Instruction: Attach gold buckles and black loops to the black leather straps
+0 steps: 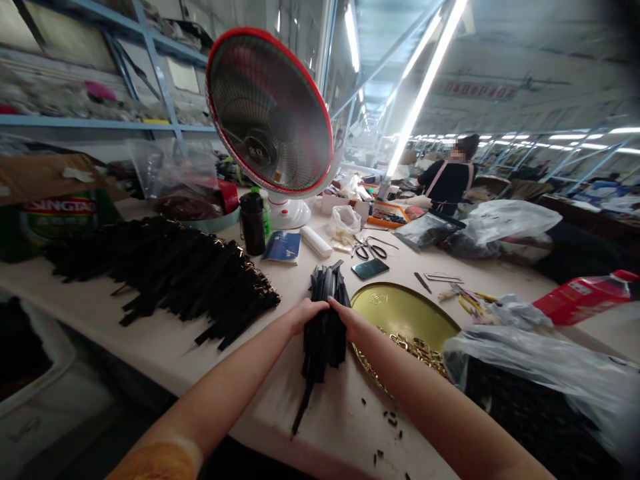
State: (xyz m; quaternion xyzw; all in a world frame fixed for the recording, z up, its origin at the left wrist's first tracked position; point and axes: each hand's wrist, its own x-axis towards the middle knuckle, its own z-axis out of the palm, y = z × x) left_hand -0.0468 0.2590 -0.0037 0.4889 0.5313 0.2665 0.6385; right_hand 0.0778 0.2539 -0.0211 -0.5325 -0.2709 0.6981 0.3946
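A bundle of black straps (325, 313) lies on the pale worktable (280, 400), pointing away from me. My left hand (306, 312) is closed on its left side and my right hand (350, 319) is closed on its right side, fingertips meeting over the top. One loose strap trails toward the table's near edge. A big heap of the same black straps (170, 273) is spread to the left.
A gold round tray (400, 313) with small gold metal parts sits right of my hands. A red-rimmed fan (270, 113), dark bottle (253, 223), scissors (369, 248), phone (370, 269) and plastic bags (540, 373) crowd the table. A person in an apron (450, 180) works far back.
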